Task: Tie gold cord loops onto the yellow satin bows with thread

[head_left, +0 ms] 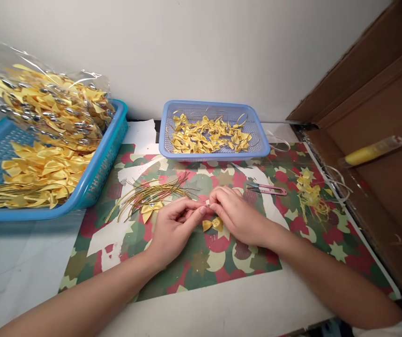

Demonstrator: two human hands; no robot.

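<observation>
Far to my left sits a big teal plastic basket (99,173) heaped with yellow satin bows, a clear bag of more bows on top. Just right of it, on the star-patterned paper mat (201,262) covering the worktop (28,267), lies a fan of thin gold wire ties (152,193) with one loose yellow bow (151,210) at its near end.

My left hand (173,229) is pinched narrow, thumb and forefinger closed on a tiny white piece (207,202). My right hand (238,215) meets it from the other side, fingertips closed on the same piece. Directly beneath that pinch, a small yellow satin bow (212,224) lies on the mat, long axis left to right, touching the right hand's underside and about equally near both.

Further right are pink-handled thread snips (267,189), blades pointing left, then a tangle of yellow scraps (311,196). Behind stands a pale blue basket (215,152) of finished bows.
</observation>
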